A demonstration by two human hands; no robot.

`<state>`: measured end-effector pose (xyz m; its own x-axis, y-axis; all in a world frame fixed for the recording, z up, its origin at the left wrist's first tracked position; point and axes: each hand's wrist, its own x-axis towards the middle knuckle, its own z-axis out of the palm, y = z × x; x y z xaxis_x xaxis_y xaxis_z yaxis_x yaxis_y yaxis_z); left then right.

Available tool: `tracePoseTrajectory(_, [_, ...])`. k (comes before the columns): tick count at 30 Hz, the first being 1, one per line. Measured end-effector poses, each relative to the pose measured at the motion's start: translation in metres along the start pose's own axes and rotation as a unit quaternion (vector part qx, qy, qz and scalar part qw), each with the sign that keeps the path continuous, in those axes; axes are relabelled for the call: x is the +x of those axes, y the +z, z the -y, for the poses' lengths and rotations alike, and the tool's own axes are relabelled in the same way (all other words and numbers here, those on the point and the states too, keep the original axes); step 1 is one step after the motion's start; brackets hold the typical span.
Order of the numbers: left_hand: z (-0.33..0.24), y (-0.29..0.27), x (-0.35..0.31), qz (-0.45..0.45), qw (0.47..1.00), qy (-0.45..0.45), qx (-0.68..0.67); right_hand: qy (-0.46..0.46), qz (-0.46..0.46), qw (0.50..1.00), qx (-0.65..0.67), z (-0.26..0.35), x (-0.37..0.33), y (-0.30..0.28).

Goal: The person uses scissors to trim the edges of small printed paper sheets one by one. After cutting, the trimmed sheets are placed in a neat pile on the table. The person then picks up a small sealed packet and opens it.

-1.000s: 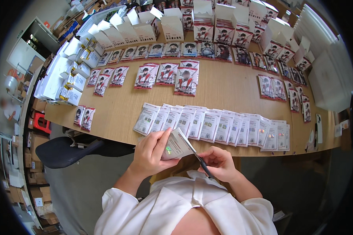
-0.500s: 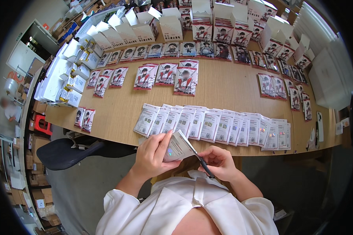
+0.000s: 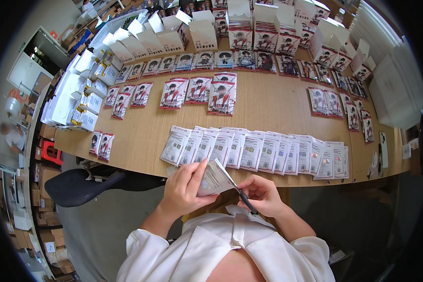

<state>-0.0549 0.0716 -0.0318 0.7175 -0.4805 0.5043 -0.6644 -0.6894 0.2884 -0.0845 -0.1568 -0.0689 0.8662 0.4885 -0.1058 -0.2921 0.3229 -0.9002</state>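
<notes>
Over the table's near edge, my left hand point(image 3: 183, 186) grips a pale card packet point(image 3: 215, 180), thumb in front and fingers behind, its printed back face upward and a shiny patch low on it. My right hand point(image 3: 263, 195) is closed around a slim black-handled cutting tool point(image 3: 246, 201). The tool's thin end lies against the packet's right edge; whether it is scissors or a knife I cannot tell. Just beyond my hands, a fanned row of similar packets point(image 3: 250, 150) lies overlapping on the wooden table point(image 3: 268, 105), backs up.
Red-and-white picture packets point(image 3: 174, 93) lie in groups farther back. Open white boxes point(image 3: 203, 35) line the far side, with more boxes point(image 3: 90, 101) on the left. Clear plastic bins point(image 3: 395, 89) stand at the right. A black chair point(image 3: 80, 187) is below the table's left edge.
Both hands, the packet and the tool keep nearly the same position. The whole view has shifted very slightly.
</notes>
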Motion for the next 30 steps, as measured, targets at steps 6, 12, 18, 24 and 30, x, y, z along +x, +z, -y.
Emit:
tracePoseTrajectory(6, [-0.001,0.000,-0.001,0.002,1.000,-0.004,-0.008,0.024,-0.008,1.000,0.008,-0.001,-0.002,0.001])
tracePoseTrajectory(12, [0.001,0.000,-0.002,0.010,1.000,0.003,-0.005,0.038,-0.012,0.998,0.039,-0.003,-0.001,0.003])
tracePoseTrajectory(18, [0.002,0.002,-0.003,0.014,1.000,0.011,0.004,0.042,-0.018,0.998,0.053,-0.004,-0.003,0.002])
tracePoseTrajectory(24, [-0.010,0.009,-0.009,0.073,0.995,0.053,-0.036,0.021,-0.049,0.997,0.056,-0.004,-0.005,0.003])
tracePoseTrajectory(30, [0.002,0.000,-0.008,-0.064,0.988,-0.138,-0.032,-0.088,-0.064,0.994,0.025,0.012,-0.017,-0.009])
